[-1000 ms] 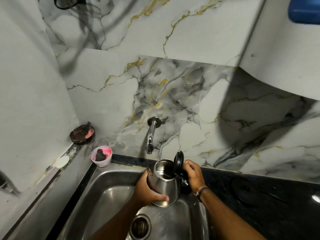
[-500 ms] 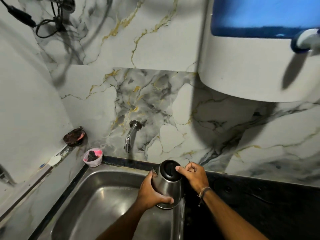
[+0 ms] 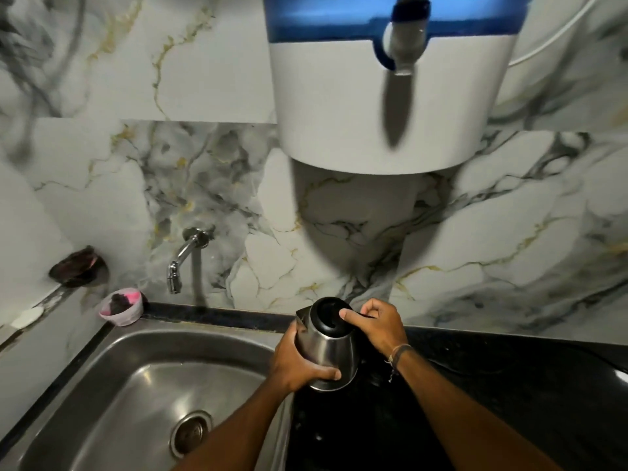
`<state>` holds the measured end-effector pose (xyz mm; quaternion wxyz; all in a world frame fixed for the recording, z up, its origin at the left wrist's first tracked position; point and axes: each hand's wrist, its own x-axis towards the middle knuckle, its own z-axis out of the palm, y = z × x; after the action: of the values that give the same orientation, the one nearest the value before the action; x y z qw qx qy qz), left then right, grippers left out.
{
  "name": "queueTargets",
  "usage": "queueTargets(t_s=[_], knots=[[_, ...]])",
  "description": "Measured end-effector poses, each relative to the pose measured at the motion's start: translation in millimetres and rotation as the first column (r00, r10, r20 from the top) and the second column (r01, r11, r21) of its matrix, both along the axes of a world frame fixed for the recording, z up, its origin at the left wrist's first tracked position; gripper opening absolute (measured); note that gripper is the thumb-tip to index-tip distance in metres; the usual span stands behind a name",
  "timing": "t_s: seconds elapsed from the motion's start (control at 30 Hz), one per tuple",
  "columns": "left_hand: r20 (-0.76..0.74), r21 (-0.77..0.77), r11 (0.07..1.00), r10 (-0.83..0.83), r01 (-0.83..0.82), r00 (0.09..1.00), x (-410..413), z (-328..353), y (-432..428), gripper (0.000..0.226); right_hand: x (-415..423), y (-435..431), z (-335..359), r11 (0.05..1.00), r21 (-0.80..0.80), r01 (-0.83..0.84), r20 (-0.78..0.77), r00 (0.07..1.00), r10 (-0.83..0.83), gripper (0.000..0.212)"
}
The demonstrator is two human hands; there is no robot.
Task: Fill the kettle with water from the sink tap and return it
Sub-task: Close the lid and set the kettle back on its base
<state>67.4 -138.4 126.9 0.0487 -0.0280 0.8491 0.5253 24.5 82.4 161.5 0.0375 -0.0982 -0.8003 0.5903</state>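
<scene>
A steel kettle (image 3: 331, 351) with a black lid is held above the sink's right rim, at the edge of the black counter. Its lid is down. My left hand (image 3: 295, 363) wraps around the kettle's body from the left. My right hand (image 3: 377, 322) grips the handle on the right, thumb pressing on the lid. The chrome sink tap (image 3: 180, 263) juts from the marble wall to the left, apart from the kettle; no water runs from it. The steel sink (image 3: 142, 385) lies below left, with its drain (image 3: 190, 433) near the bottom.
A white and blue water dispenser (image 3: 380, 107) hangs on the wall above the kettle, its spout (image 3: 402, 45) pointing down. A small pink cup (image 3: 122, 309) and a dark soap dish (image 3: 76, 266) sit on the left ledge. The black counter (image 3: 492, 396) extends to the right.
The kettle's lid went from open to closed. Both hands carried the kettle right, from under the tap over the sink to the counter's edge.
</scene>
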Motion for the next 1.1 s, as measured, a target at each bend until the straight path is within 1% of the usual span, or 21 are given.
queueTargets(t_s=[0.07, 0.17, 0.33, 0.43, 0.47, 0.6, 0.63, 0.73, 0.77, 0.87, 1.1], knots=[[0.001, -0.033, 0.999, -0.013, 0.013, 1.0, -9.3, -1.1, 27.4, 0.132, -6.2, 27.8, -3.1, 1.0, 0.0, 0.021, 0.004, 1.0, -0.021, 0.06], [0.023, -0.053, 0.998, -0.032, 0.033, 0.999, -18.8, -3.4, 47.1, 0.142, -11.9, 47.8, -5.9, 0.999, 0.021, 0.025, 0.002, 1.0, -0.025, 0.06], [0.056, -0.086, 0.993, -0.078, 0.082, 0.995, -41.3, -13.2, 89.2, 0.142, -29.9, 89.7, -22.5, 0.998, 0.046, 0.052, -0.001, 0.999, -0.052, 0.054], [0.085, -0.093, 0.991, -0.09, 0.098, 0.992, -52.1, -26.0, 106.8, 0.156, -37.6, 107.7, -36.3, 0.997, 0.051, 0.064, -0.003, 0.998, -0.064, 0.051], [0.084, -0.09, 0.99, -0.099, 0.106, 0.992, -57.1, -31.7, 115.8, 0.157, -40.9, 116.7, -42.3, 0.996, 0.049, 0.076, -0.006, 0.997, -0.076, 0.05], [0.074, -0.097, 0.988, -0.116, 0.123, 0.991, -67.4, -50.6, 135.1, 0.15, -49.4, 137.3, -60.9, 0.995, 0.045, 0.093, 0.005, 0.996, -0.093, 0.048], [0.07, -0.096, 0.988, -0.117, 0.123, 0.991, -69.4, -55.4, 138.6, 0.143, -50.9, 141.1, -64.3, 0.994, 0.043, 0.097, 0.007, 0.995, -0.097, 0.048], [0.066, -0.088, 0.989, -0.112, 0.117, 0.992, -75.1, -73.6, 146.1, 0.113, -55.3, 150.1, -77.3, 0.993, 0.028, 0.113, 0.004, 0.994, -0.114, 0.053], [0.064, -0.089, 0.989, -0.113, 0.119, 0.991, -76.7, -78.6, 147.0, 0.108, -55.8, 151.1, -80.2, 0.993, 0.022, 0.116, 0.002, 0.993, -0.117, 0.056], [0.063, -0.094, 0.989, -0.112, 0.117, 0.992, -81.9, -85.2, 150.6, 0.107, -58.6, 153.3, -86.0, 0.993, 0.017, 0.117, -0.016, 0.993, -0.116, 0.06], [0.058, -0.098, 0.989, -0.107, 0.113, 0.993, -89.6, -85.7, 153.0, 0.114, -69.7, 156.3, -89.7, 0.993, 0.023, 0.117, -0.033, 0.993, -0.116, 0.058]])
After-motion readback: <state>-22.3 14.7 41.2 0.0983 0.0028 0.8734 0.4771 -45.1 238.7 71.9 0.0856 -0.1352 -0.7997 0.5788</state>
